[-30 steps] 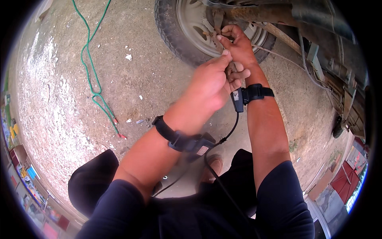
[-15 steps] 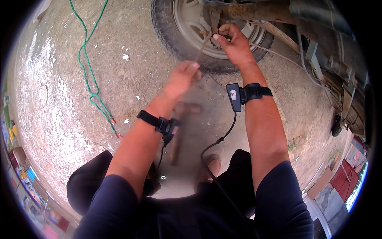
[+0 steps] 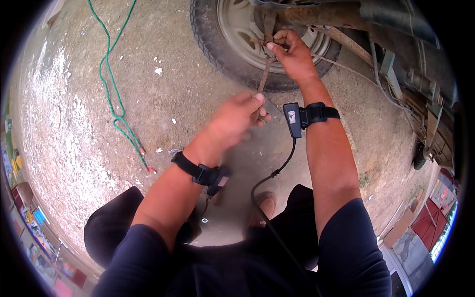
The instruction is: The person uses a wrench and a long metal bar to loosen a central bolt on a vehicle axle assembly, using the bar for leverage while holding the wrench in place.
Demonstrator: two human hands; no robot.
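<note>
A rusty wrench [image 3: 264, 77] runs up from my left hand [image 3: 236, 118] toward a rusty bracket [image 3: 269, 24] on the inner side of a wheel [image 3: 210, 42]. The left thumb and fingers are closed round the wrench's lower end. Beside the bracket, my right hand [image 3: 293, 53] has its thumb and forefinger closed together near the wrench's upper end. What those fingertips pinch, if anything, is hidden. A rusty axle tube [image 3: 316, 17] passes just above the right hand.
A green rope [image 3: 106, 74] lies on the dusty concrete floor [image 3: 163, 99] at left. Rusty undercarriage bars [image 3: 349, 44] and a grey cable [image 3: 374, 64] are at right. A black cord [image 3: 255, 190] hangs from the band on my right wrist. My shoe [image 3: 264, 205] is below.
My left hand has swung down and to the right, turning the wrench's lower end with it. My right hand has stayed at the bracket.
</note>
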